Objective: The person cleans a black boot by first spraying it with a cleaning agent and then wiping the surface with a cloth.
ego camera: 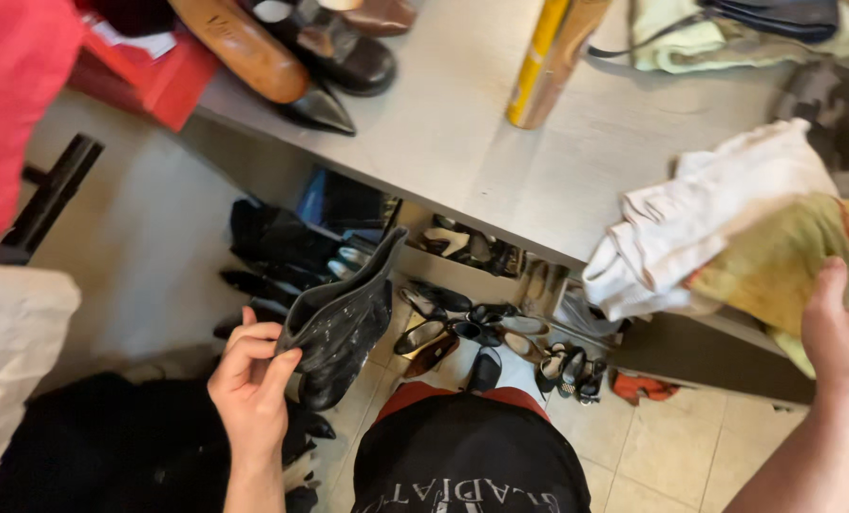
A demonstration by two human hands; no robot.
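Grey and flat, the desk fills the top of the head view, and a pale tiled floor lies below it. Under the desk many shoes sit in a messy heap on the floor.

The left hand is down low, beside the person's black shirt. Its fingers are wrapped around the edge of a black boot. The boot is shiny and hangs in the air above the floor, in front of the shoe heap, with its top leaning toward the desk.

The right hand is at the right edge of the desk. It grips a yellow cloth with the thumb on top. A white cloth lies bunched just beside the yellow one, touching it, and hangs a little over the desk edge.

Farther back on the desk stand a brown shoe and a dark shoe, close together. A yellow tube lies near the middle. A red box sits at the left corner.
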